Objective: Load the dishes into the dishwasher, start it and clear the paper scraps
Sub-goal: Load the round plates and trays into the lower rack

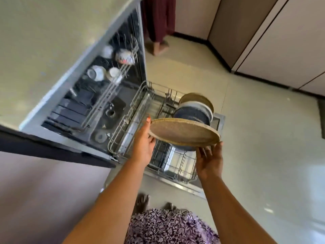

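The left hand grips the left rim of a round tan speckled ceramic plate. The right hand is spread open beneath the plate's right edge, its thumb tip touching the rim. The plate is held almost flat at the centre of the frame, above the pulled-out grey wire lower rack.

Standing on edge in that rack, just beyond the held plate, are a dark blue speckled plate, a white-rimmed plate and another tan plate.

Towards the upper left, the open stainless-steel dishwasher shows its upper wire rack. The rack holds white cups and a patterned bowl, all blurred.

At the top centre, another person's maroon garment hangs above a bare foot on the cream floor.
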